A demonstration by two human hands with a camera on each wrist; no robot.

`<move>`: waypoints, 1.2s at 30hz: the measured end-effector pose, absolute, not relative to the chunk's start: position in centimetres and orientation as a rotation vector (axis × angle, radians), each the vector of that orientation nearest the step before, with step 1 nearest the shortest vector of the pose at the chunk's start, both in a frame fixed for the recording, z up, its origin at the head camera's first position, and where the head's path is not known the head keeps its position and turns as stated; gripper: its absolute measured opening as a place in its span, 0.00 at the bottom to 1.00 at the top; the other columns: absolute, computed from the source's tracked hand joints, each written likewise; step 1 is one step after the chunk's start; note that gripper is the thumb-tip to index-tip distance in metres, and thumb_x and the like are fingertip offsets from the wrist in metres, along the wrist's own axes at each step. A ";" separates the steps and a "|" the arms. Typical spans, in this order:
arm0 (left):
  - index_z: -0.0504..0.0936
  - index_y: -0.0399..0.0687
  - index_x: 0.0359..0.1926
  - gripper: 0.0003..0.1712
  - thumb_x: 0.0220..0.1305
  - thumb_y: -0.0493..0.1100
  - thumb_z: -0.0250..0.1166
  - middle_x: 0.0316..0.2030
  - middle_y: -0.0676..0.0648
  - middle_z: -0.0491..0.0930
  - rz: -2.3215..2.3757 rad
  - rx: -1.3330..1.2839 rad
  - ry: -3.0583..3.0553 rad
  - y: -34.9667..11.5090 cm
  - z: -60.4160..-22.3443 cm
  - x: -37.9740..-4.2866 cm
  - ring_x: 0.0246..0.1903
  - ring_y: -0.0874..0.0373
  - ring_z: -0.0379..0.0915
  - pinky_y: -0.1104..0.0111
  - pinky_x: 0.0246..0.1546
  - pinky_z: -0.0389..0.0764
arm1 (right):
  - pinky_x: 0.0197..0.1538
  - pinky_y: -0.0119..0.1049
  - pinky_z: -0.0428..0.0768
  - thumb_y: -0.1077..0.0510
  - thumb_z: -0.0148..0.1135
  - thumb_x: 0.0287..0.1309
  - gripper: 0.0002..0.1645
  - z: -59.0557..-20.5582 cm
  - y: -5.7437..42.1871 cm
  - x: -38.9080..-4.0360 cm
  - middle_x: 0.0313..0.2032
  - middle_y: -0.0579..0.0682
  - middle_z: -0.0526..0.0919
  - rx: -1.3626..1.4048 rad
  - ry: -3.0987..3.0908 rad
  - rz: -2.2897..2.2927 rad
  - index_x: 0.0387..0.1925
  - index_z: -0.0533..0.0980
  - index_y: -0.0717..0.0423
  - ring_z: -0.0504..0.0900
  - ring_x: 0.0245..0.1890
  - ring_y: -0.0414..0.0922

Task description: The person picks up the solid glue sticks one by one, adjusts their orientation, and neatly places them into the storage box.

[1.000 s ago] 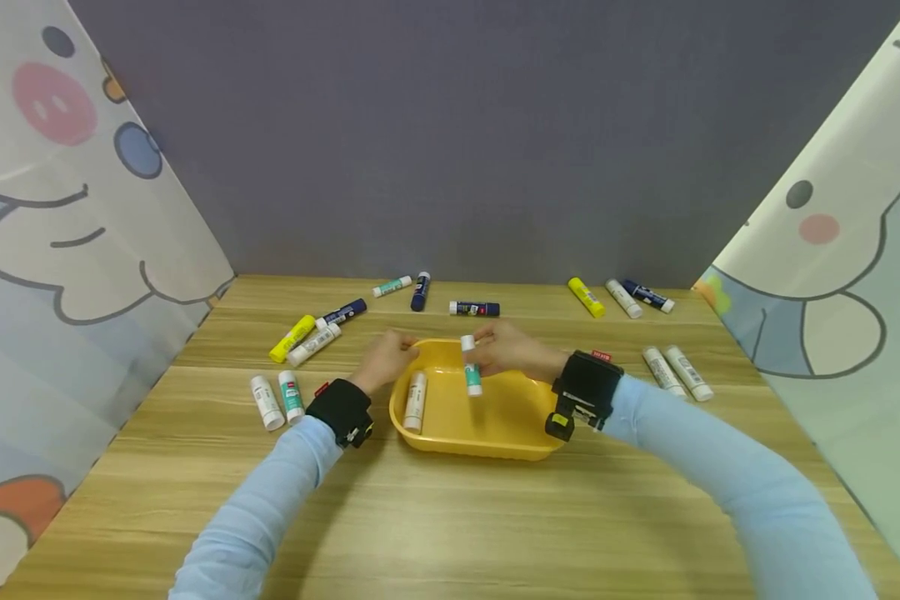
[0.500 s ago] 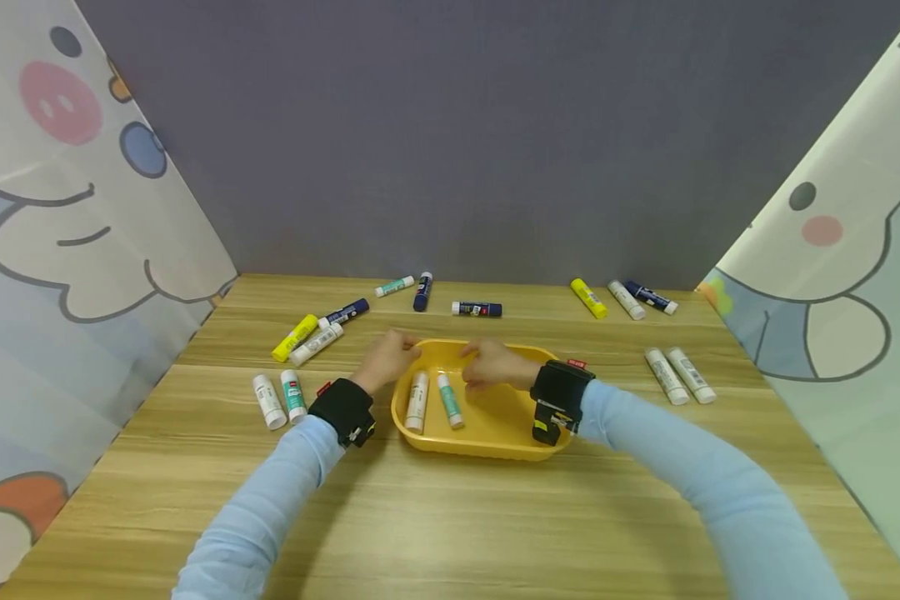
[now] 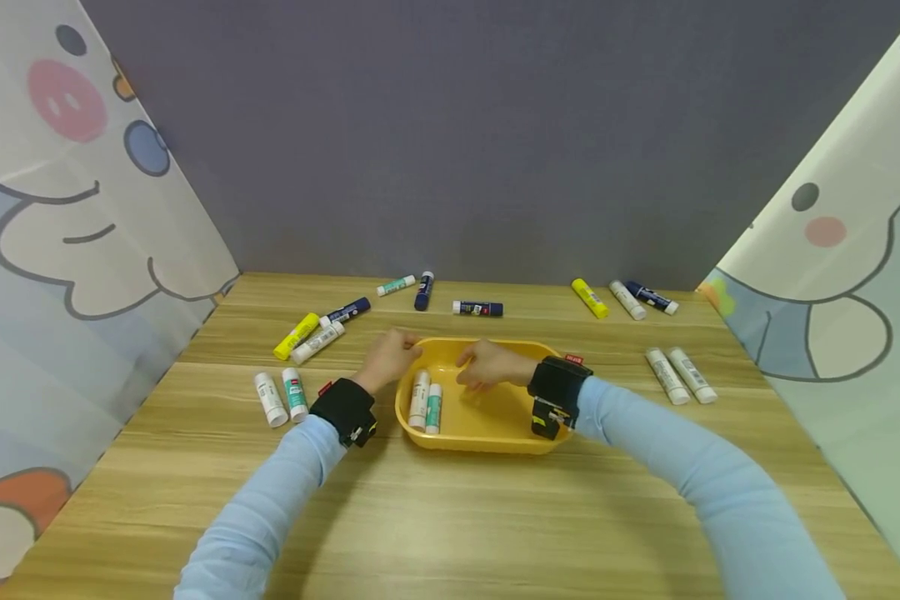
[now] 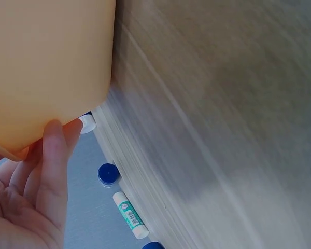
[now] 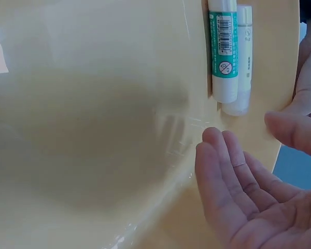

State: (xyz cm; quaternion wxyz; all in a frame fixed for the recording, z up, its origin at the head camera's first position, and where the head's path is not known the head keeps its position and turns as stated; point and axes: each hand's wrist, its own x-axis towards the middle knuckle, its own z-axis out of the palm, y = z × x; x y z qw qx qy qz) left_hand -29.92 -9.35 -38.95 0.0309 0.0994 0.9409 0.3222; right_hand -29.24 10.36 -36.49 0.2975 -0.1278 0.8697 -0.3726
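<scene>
Head view: left hand (image 3: pixel 387 360) grips tray rim (image 3: pixel 487 443); right hand (image 3: pixel 493 365) inside.

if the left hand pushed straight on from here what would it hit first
The tray: the left hand already touches it at the far left corner. What comes after is unclear, as depth is hard to judge.

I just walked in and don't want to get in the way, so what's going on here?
A person is working over a yellow tray. Their left hand grips its rim, while their right hand is inside it, holding nothing. A white glue stick and a green-and-white one lie side by side at the tray's left end. Other glue sticks lie loose on the table, left, right and behind.
</scene>
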 end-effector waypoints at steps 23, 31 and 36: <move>0.79 0.37 0.50 0.17 0.65 0.40 0.53 0.48 0.38 0.79 1.010 0.317 2.878 -9.5 -39.0 -29.8 0.40 0.52 0.75 0.60 0.44 0.75 | 0.61 0.50 0.66 0.55 0.53 0.62 0.33 -32.4 15.1 -29.8 0.60 0.61 0.68 -0.425 2.249 -1.087 0.65 0.57 0.61 0.67 0.60 0.57; 0.79 0.37 0.51 0.17 0.65 0.40 0.54 0.49 0.39 0.79 1.012 0.306 2.874 -9.6 -39.2 -30.0 0.44 0.49 0.75 0.59 0.46 0.75 | 0.59 0.50 0.68 0.55 0.52 0.62 0.33 -31.3 19.0 -30.2 0.61 0.64 0.66 -0.372 2.395 -1.125 0.66 0.57 0.61 0.67 0.59 0.58; 0.78 0.38 0.51 0.17 0.65 0.40 0.54 0.49 0.39 0.79 1.011 0.294 2.865 -9.6 -39.0 -29.9 0.44 0.50 0.75 0.59 0.46 0.74 | 0.60 0.51 0.67 0.54 0.51 0.63 0.34 -31.4 21.7 -30.1 0.63 0.67 0.62 -0.364 2.488 -1.102 0.65 0.56 0.65 0.64 0.61 0.60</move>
